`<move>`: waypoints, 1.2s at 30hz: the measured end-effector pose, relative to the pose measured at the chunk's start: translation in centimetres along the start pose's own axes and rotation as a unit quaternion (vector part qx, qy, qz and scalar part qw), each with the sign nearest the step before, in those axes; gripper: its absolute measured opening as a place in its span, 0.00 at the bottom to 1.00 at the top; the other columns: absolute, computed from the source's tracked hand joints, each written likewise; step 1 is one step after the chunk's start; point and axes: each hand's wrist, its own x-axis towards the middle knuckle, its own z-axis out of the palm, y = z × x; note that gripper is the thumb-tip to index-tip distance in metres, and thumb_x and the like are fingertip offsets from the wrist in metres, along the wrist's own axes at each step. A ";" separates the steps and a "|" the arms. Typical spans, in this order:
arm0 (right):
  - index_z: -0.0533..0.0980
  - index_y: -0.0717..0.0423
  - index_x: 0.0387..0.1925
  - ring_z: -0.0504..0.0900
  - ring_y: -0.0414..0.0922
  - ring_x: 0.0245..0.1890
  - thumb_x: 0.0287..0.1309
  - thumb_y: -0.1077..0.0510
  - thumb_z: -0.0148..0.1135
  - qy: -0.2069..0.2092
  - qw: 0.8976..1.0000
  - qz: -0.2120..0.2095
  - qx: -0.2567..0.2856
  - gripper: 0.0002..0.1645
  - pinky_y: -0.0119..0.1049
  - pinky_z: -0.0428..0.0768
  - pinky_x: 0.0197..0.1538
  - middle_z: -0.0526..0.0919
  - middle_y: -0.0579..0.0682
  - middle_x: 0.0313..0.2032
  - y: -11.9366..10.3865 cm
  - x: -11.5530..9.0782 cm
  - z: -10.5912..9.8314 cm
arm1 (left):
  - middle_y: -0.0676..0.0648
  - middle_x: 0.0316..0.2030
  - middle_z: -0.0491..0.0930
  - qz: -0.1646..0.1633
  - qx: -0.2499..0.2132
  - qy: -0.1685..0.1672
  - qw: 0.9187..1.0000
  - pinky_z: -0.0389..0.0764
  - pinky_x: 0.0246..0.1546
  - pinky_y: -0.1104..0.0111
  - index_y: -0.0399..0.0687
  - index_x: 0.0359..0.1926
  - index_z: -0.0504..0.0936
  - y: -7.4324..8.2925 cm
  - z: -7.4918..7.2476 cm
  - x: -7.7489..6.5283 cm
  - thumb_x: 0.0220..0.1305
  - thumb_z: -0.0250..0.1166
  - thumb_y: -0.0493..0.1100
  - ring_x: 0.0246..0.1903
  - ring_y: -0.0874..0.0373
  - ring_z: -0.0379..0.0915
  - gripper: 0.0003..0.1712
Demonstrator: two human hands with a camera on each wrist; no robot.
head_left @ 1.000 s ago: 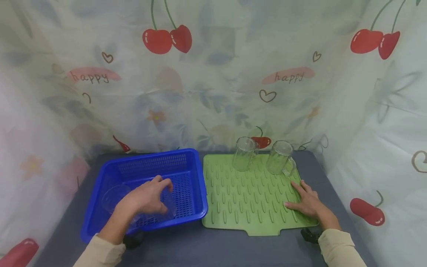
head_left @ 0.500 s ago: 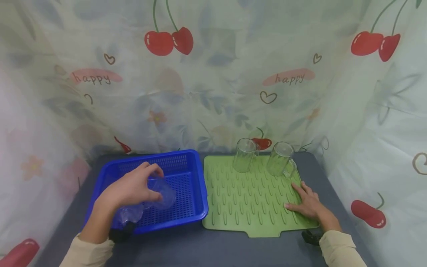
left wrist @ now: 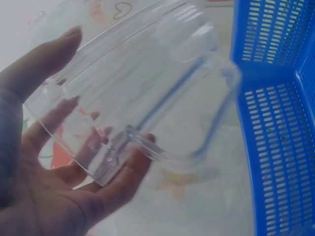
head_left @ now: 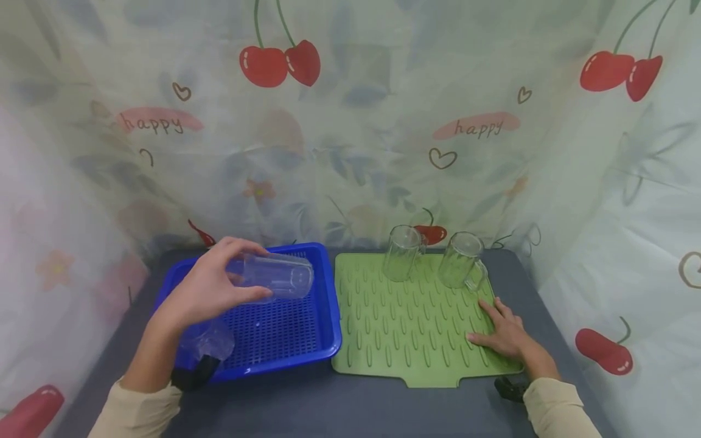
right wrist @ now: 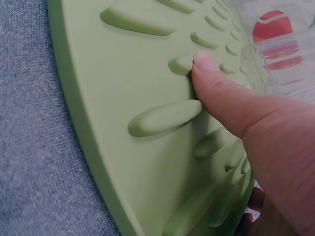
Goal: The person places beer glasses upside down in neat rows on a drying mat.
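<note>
My left hand (head_left: 208, 289) grips a clear glass mug (head_left: 285, 277) above the blue plastic basket (head_left: 335, 322). The mug lies on its side, its base end pointing right. In the left wrist view, fingers and thumb curl round the mug (left wrist: 167, 83), whose handle (left wrist: 216, 123) faces the basket wall (left wrist: 275, 162). Another clear glass (head_left: 210, 340) sits at the basket's near left, partly behind my wrist. My right hand (head_left: 506, 334) rests with spread fingers on the right edge of the green ridged mat (head_left: 405, 322); in the right wrist view its thumb (right wrist: 221, 93) touches the ridges.
Two clear glass mugs, one at the left (head_left: 401, 255) and one at the right (head_left: 460, 261), stand along the mat's back edge. The grey table (head_left: 306, 401) carries the basket and mat side by side. A cherry-printed curtain (head_left: 350, 121) closes off the back and sides.
My left hand has lifted the mug up out of the basket, and the mug has come to lie sideways in the grip. The right hand has stayed on the mat.
</note>
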 end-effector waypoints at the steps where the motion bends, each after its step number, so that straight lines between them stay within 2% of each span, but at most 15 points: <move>1: 0.50 0.62 0.79 0.43 0.85 0.70 0.59 0.33 0.69 0.001 1.000 -0.001 0.001 0.63 0.82 0.59 0.61 0.39 0.77 0.76 0.0 0.0 0.0 | 0.49 0.60 0.71 0.002 -0.009 0.013 1.000 0.85 0.53 0.50 0.60 0.62 0.76 0.0 0.0 0.0 0.54 0.78 0.60 0.60 0.48 0.70 0.36; 5: 0.49 0.62 0.79 0.43 0.85 0.70 0.59 0.34 0.69 0.002 1.000 -0.003 0.002 0.63 0.82 0.58 0.61 0.39 0.77 0.76 0.0 0.1 0.1 | 0.52 0.61 0.73 0.002 -0.050 0.059 0.997 0.86 0.53 0.52 0.60 0.62 0.76 0.1 0.4 0.2 0.52 0.80 0.58 0.59 0.48 0.76 0.37; 8: 0.49 0.62 0.79 0.43 0.85 0.70 0.59 0.34 0.69 0.002 1.000 -0.002 0.003 0.63 0.82 0.58 0.61 0.39 0.77 0.76 0.0 0.1 0.0 | 0.53 0.61 0.75 -0.003 -0.077 0.081 0.994 0.88 0.47 0.60 0.62 0.62 0.77 0.3 0.8 0.3 0.51 0.81 0.56 0.54 0.49 0.81 0.37; 11: 0.49 0.62 0.79 0.43 0.85 0.70 0.58 0.34 0.69 0.003 1.000 -0.001 0.004 0.63 0.82 0.58 0.61 0.39 0.77 0.76 -0.1 0.1 0.0 | 0.54 0.60 0.77 -0.005 -0.084 0.093 0.992 0.87 0.43 0.67 0.64 0.61 0.78 0.5 1.2 0.4 0.51 0.81 0.56 0.52 0.52 0.81 0.36; 15: 0.49 0.63 0.79 0.43 0.85 0.70 0.59 0.34 0.69 0.005 1.000 -0.003 0.005 0.63 0.83 0.57 0.61 0.39 0.77 0.76 -0.1 0.2 -0.1 | 0.56 0.59 0.78 -0.007 -0.083 0.092 0.992 0.84 0.47 0.66 0.67 0.60 0.78 0.9 1.8 0.8 0.52 0.80 0.57 0.54 0.56 0.78 0.34; 21: 0.49 0.62 0.79 0.43 0.85 0.70 0.59 0.34 0.68 0.007 1.000 -0.004 0.002 0.63 0.82 0.58 0.61 0.39 0.77 0.76 -0.1 0.2 -0.2 | 0.55 0.62 0.77 0.012 -0.115 0.089 0.989 0.80 0.56 0.53 0.63 0.62 0.77 1.4 3.0 1.6 0.54 0.79 0.54 0.59 0.55 0.75 0.34; 24: 0.49 0.62 0.79 0.44 0.85 0.70 0.59 0.34 0.69 0.006 1.000 -0.004 0.003 0.63 0.82 0.58 0.61 0.39 0.77 0.76 0.0 0.1 -0.2 | 0.54 0.63 0.76 0.018 -0.140 0.089 0.986 0.82 0.57 0.56 0.62 0.63 0.77 1.6 3.7 2.0 0.54 0.80 0.52 0.58 0.54 0.76 0.35; 26: 0.49 0.62 0.79 0.44 0.85 0.69 0.59 0.34 0.69 0.007 1.000 -0.004 0.005 0.63 0.82 0.58 0.61 0.39 0.78 0.76 0.0 0.1 -0.1 | 0.54 0.64 0.76 0.018 -0.166 0.087 0.982 0.84 0.54 0.60 0.60 0.64 0.76 1.8 4.1 2.2 0.53 0.81 0.50 0.57 0.53 0.79 0.37; 30: 0.50 0.62 0.79 0.44 0.85 0.70 0.58 0.34 0.69 0.009 1.000 -0.003 0.006 0.63 0.82 0.58 0.61 0.39 0.77 0.76 0.0 0.1 0.1 | 0.49 0.64 0.76 0.011 -0.234 0.080 0.969 0.88 0.45 0.65 0.56 0.66 0.75 2.1 4.9 2.6 0.51 0.82 0.46 0.56 0.47 0.83 0.40; 32: 0.50 0.62 0.79 0.43 0.85 0.70 0.58 0.33 0.69 0.009 1.000 -0.002 0.006 0.63 0.82 0.58 0.61 0.39 0.77 0.76 0.1 0.1 0.2 | 0.48 0.64 0.75 0.008 -0.255 0.079 0.964 0.89 0.44 0.64 0.56 0.66 0.75 2.3 5.2 2.7 0.50 0.82 0.45 0.57 0.45 0.82 0.41; 36: 0.50 0.62 0.79 0.42 0.85 0.71 0.58 0.33 0.69 0.008 1.000 0.002 0.009 0.63 0.83 0.57 0.62 0.39 0.76 0.77 0.3 0.1 0.4 | 0.49 0.67 0.73 0.006 -0.273 0.081 0.959 0.88 0.46 0.63 0.56 0.66 0.75 2.7 5.9 3.1 0.50 0.82 0.44 0.59 0.44 0.80 0.42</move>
